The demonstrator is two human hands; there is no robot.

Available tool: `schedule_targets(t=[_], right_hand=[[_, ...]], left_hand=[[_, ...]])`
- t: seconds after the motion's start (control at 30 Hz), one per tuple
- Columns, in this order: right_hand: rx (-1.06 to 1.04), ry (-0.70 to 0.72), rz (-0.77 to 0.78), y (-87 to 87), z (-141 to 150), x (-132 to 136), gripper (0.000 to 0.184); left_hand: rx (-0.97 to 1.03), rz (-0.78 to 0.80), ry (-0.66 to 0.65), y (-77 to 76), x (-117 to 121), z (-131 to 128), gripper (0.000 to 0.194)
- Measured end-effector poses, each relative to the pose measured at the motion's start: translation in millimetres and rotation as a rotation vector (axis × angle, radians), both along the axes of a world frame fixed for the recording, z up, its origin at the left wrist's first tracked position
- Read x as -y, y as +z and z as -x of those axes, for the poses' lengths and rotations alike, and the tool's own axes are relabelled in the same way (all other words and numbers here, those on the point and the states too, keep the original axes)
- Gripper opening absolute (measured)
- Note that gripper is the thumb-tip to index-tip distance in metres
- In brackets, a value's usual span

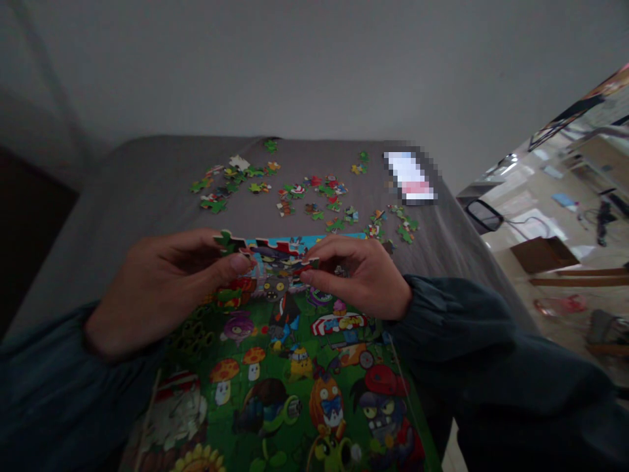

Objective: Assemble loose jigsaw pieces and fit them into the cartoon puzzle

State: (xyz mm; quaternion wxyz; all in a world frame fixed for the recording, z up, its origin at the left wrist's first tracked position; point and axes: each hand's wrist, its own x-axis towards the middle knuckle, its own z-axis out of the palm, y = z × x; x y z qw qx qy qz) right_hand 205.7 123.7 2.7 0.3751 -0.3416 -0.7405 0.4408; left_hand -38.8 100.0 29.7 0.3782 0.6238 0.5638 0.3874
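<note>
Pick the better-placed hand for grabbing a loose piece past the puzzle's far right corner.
Right, probably: the right hand is nearer those loose pieces; the left hand is across the puzzle. Both hands pinch held pieces, so the right would need freeing first.

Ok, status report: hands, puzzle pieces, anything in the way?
Left hand, puzzle piece pinched. Right hand, likewise. Both above cartoon picture; loose pieces scattered beyond. Nothing seen blocking either hand.

Head view — looking forward, down at puzzle [282,383].

Grey cloth [147,190]; puzzle pieces [297,190] atop (loose)
</note>
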Motion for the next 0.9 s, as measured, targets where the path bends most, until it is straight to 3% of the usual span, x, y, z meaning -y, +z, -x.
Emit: schedule_targets(t=[0.2, 0.43, 0.9], right_hand=[[-0.008, -0.003, -0.004, 0.0, 1, 1, 0.015], [0.011, 0.001, -0.023, 0.1, 1, 2, 0.016], [0.006, 0.013, -0.001, 1.2, 2, 4, 0.016]], left_hand=[[-0.041, 0.048, 0.023, -2.0, -3, 2, 0.022], [0.022, 0.04, -0.042, -2.1, 0, -1, 0.012], [0.052, 0.007, -0.049, 2.3, 4, -9, 0.009]])
